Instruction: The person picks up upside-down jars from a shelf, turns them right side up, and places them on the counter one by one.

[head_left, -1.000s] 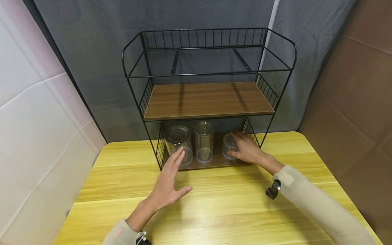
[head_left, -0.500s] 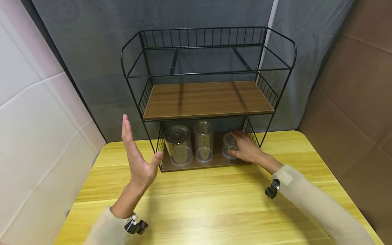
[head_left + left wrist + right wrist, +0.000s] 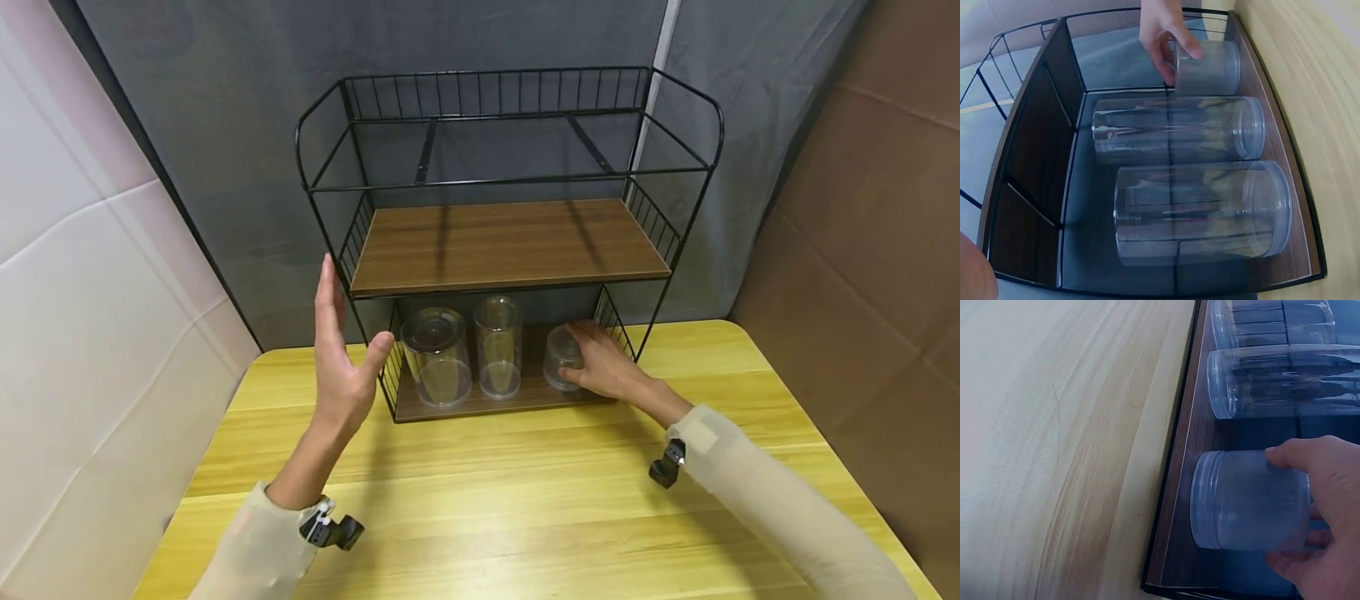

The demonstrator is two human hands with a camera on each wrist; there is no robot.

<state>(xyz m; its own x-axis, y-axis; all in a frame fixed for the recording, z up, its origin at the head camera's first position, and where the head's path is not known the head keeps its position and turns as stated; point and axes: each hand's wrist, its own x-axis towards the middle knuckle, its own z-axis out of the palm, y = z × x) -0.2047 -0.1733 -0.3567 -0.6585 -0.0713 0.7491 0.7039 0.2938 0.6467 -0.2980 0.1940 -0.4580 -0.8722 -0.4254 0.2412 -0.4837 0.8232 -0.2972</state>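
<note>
My right hand grips a small clear plastic jar at the right end of the rack's bottom shelf. In the right wrist view, thumb and fingers span the end of the jar away from its thick rim band, which sits on the shelf board. A wide clear jar stands upright at the left, beside a tall narrow clear jar. My left hand is raised with straight fingers at the left side of the black wire rack, overlapping its front post.
The rack's brown middle shelf hangs over the jars. Above it, the top tier is a bare metal frame with crossbars. A yellow wood table carries the rack, with a grey curtain behind.
My left hand has moved left from in front of the wide jar, risen, and come up against the rack's left side. My right hand stays on the small jar.
</note>
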